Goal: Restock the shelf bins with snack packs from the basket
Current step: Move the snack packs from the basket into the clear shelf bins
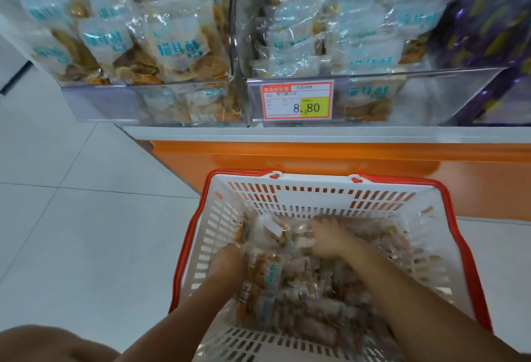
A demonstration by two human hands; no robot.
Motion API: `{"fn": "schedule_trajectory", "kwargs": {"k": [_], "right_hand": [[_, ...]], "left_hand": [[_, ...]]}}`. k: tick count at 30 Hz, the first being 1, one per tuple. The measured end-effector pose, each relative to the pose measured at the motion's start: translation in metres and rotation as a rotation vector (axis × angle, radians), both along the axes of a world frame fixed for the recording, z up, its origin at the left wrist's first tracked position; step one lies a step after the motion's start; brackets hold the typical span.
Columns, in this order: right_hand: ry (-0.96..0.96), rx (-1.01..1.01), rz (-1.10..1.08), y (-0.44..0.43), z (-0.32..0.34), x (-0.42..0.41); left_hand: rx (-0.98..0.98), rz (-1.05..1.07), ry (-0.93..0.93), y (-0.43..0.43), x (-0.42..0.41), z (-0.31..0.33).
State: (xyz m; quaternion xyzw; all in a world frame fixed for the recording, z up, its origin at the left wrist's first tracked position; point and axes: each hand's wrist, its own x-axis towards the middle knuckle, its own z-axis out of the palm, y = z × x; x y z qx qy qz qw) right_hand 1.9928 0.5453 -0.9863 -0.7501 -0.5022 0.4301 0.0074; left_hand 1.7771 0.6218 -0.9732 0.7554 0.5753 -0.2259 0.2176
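A white basket with a red rim (321, 189) stands on the floor below the shelf, holding several clear snack packs (304, 292). Both my hands are down inside it. My left hand (225, 261) is pushed among the packs at the basket's left side, its fingers hidden under them. My right hand (327, 236) grips a bunch of packs near the basket's far middle, fingers curled round the plastic. Above, two clear shelf bins hold the same packs: the left bin (149, 94) is full, the middle bin (373, 83) is partly filled.
A red and yellow price tag (297, 100) reading 8.80 is on the middle bin's front. Purple packs (494, 25) fill the bin at the right. An orange shelf base (316, 157) runs behind the basket. Pale floor tiles (86, 203) lie to the left. My knee (48, 344) shows at bottom left.
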Motion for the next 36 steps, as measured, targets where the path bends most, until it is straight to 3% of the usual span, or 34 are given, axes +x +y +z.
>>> {"fn": "schedule_trajectory", "kwargs": {"k": [4,8,11,15,19,23,29,32,36], "right_hand": [[0.41,-0.07,-0.242,-0.001,0.039,0.023],[1.121,-0.126,-0.644,-0.019,0.054,0.039],[1.427,-0.031,-0.65,-0.026,0.067,0.038],[1.645,0.121,-0.526,-0.031,0.092,0.028],[1.607,0.171,-0.454,-0.036,0.12,0.017],[1.474,0.224,-0.657,-0.041,0.149,0.009],[0.996,0.541,-0.746,-0.047,0.189,0.003],[0.912,0.726,-0.772,-0.05,0.201,0.004],[0.88,0.711,-0.694,-0.061,0.218,-0.004]], "left_hand": [[0.0,0.122,-0.074,0.006,0.0,0.013],[0.032,0.107,-0.184,0.013,0.005,0.056],[0.055,0.02,-0.254,0.014,0.013,0.101],[0.004,0.126,-0.51,0.025,0.009,0.132],[-0.122,0.221,-0.739,0.03,0.003,0.161],[-0.374,0.424,-0.99,0.034,0.006,0.184],[-0.631,0.566,-1.155,0.03,0.021,0.188],[-0.573,0.542,-1.173,0.031,0.026,0.186],[-0.417,0.321,-1.147,0.027,0.035,0.185]]}}
